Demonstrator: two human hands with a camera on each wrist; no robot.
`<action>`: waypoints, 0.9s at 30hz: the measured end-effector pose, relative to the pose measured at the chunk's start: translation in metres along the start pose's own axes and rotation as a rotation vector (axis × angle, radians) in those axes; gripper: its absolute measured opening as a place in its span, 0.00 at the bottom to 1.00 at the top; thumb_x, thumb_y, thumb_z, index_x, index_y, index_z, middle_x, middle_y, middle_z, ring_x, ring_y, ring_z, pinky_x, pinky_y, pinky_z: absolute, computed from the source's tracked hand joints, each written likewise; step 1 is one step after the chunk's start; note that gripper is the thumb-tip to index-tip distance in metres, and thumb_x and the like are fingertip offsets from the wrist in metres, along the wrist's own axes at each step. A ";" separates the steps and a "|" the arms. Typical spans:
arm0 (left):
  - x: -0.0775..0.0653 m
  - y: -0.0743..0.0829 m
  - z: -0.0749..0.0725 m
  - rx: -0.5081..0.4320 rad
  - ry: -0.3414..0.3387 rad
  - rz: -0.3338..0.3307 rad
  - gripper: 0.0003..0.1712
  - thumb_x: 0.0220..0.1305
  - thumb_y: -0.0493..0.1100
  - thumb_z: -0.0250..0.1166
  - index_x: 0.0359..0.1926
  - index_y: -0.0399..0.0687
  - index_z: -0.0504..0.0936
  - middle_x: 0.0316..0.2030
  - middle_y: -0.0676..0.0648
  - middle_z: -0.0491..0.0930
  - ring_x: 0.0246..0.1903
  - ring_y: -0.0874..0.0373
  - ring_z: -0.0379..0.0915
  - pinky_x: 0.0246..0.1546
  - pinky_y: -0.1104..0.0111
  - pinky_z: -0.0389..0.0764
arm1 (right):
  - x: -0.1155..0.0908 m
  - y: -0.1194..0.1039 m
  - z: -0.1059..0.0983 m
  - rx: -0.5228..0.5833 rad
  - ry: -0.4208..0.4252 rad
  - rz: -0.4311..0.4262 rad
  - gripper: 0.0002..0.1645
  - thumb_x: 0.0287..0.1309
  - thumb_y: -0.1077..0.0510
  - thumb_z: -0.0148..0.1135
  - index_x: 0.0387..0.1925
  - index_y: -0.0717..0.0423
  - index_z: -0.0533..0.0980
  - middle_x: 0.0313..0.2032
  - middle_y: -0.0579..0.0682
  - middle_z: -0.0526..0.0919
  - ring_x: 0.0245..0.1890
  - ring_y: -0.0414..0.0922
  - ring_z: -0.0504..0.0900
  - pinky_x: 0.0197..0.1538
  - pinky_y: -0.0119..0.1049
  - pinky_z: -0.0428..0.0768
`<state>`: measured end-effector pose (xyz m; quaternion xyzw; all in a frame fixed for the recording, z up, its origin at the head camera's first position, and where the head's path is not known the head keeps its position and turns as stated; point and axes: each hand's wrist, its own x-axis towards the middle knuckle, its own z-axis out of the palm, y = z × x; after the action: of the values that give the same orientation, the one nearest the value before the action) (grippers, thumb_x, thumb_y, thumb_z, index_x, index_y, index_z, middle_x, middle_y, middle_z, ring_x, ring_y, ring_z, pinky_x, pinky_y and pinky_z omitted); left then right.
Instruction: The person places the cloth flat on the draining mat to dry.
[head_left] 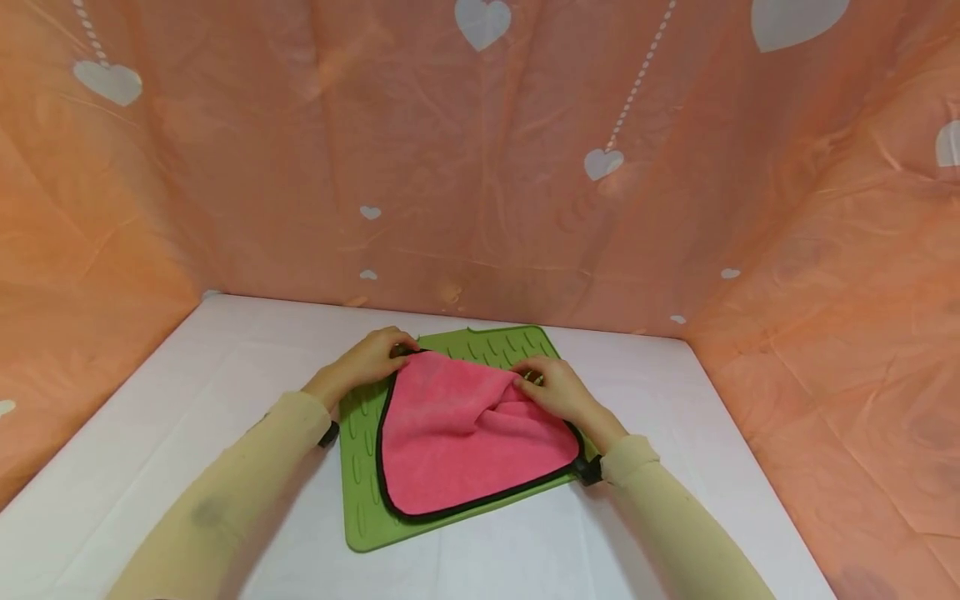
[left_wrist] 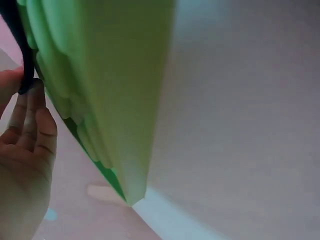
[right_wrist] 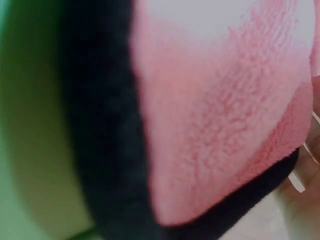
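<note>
A pink cloth with black edging lies over a green ridged mat. My left hand pinches the cloth's far left corner; in the left wrist view, the black edging sits between thumb and fingertips, beside the mat's rim. At the far right part of the cloth, my right hand pinches the fabric between thumb and fingers, and folds run from there toward the middle. The right wrist view is filled by the fuzzy cloth, with part of the right hand at its edge.
The mat rests on a table with a white cover. Orange-pink curtains with white hearts enclose the back and both sides. The mat's far edge lies close to the back curtain.
</note>
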<state>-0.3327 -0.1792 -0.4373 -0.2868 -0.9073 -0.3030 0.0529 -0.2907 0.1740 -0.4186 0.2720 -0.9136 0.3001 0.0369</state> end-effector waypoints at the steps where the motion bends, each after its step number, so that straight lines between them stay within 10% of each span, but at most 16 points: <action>1: -0.001 0.001 -0.001 -0.009 0.009 0.001 0.12 0.66 0.31 0.68 0.50 0.36 0.86 0.45 0.38 0.84 0.47 0.43 0.80 0.54 0.49 0.78 | -0.001 -0.001 0.000 -0.002 0.005 -0.009 0.11 0.68 0.60 0.67 0.50 0.57 0.85 0.44 0.51 0.87 0.41 0.46 0.84 0.45 0.43 0.83; 15: -0.042 0.023 -0.022 -0.109 0.127 0.066 0.13 0.66 0.29 0.69 0.51 0.39 0.86 0.44 0.42 0.83 0.38 0.52 0.81 0.39 0.60 0.81 | -0.031 -0.031 -0.007 -0.074 0.082 -0.235 0.12 0.62 0.63 0.73 0.48 0.54 0.86 0.41 0.46 0.86 0.41 0.44 0.83 0.46 0.42 0.84; 27: -0.082 0.035 -0.022 -0.208 0.073 0.102 0.13 0.65 0.27 0.69 0.50 0.39 0.85 0.44 0.44 0.84 0.37 0.56 0.84 0.36 0.67 0.83 | -0.064 -0.045 -0.001 -0.130 -0.031 -0.394 0.13 0.63 0.61 0.73 0.49 0.52 0.86 0.44 0.45 0.86 0.45 0.42 0.86 0.48 0.38 0.85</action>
<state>-0.2473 -0.2088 -0.4231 -0.3251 -0.8528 -0.4025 0.0712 -0.2125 0.1745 -0.4089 0.4471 -0.8605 0.2233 0.0985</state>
